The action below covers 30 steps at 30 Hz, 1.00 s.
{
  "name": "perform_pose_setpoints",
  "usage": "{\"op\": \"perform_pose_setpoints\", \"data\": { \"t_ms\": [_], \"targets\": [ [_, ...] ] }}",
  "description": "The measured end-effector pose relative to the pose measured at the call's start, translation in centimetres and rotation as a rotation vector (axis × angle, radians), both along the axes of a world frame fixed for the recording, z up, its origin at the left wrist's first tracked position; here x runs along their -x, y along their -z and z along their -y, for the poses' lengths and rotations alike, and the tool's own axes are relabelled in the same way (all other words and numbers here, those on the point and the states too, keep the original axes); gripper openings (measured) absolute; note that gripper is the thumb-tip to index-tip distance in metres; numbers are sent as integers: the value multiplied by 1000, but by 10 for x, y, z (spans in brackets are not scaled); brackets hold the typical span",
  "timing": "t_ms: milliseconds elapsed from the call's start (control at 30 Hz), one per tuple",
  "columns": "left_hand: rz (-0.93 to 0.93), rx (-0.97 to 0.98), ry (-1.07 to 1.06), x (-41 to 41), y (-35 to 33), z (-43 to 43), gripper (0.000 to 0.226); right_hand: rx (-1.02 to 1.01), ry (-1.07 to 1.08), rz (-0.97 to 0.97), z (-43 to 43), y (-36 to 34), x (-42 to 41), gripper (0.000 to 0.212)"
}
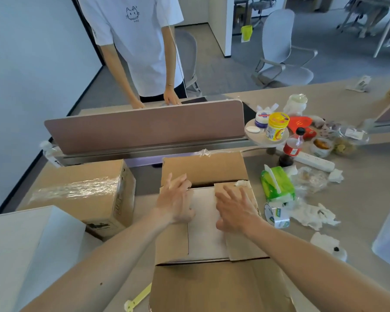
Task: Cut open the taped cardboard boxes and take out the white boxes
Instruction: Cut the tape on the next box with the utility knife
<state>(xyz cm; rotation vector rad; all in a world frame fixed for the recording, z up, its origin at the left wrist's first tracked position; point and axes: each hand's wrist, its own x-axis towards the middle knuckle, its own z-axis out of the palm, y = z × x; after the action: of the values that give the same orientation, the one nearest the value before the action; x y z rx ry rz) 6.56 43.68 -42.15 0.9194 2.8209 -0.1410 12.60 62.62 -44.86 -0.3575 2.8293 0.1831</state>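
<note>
An opened cardboard box (pixel 212 287) stands in front of me, its far flap up and its near flap folded toward me. A white box (pixel 206 224) shows between the two inner side flaps. My left hand (pixel 176 199) rests with straight fingers on the left inner flap, at its edge. My right hand (pixel 235 210) lies with spread fingers on the right inner flap, thumb over the white box. A second cardboard box (pixel 88 194), still wrapped in clear tape, sits to the left. A yellow cutter (pixel 137 299) lies by the near left corner of the open box.
A white box (pixel 20 255) fills the near left. A pink desk divider (pixel 144 124) stands behind the boxes, with a person in a white shirt (pixel 135 41) beyond it. To the right lie a green tissue pack (pixel 277 185), a tape roll (pixel 276 215), crumpled tissues, bottles and food containers.
</note>
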Motion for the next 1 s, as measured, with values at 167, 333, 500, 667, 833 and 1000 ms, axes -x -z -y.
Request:
{"op": "perform_pose_setpoints", "data": {
  "t_ms": [167,333,500,667,833,1000],
  "targets": [
    [-34,122,32,6,-30,23,23,-78,-129,-27,9,-10,4,49],
    [-42,194,-10,12,-42,54,15,-140,-156,-57,16,-20,4,44],
    [-70,286,-65,11,-48,71,33,-143,-108,-216,2,-50,10,32],
    [-99,372,-82,21,-26,90,41,-308,28,-205,-44,-69,7,31],
    [78,133,-214,10,10,94,34,-147,303,-86,-94,-43,-15,51],
    [268,-165,-388,-15,32,84,44,236,480,103,-91,-5,-45,37]
  ]
}}
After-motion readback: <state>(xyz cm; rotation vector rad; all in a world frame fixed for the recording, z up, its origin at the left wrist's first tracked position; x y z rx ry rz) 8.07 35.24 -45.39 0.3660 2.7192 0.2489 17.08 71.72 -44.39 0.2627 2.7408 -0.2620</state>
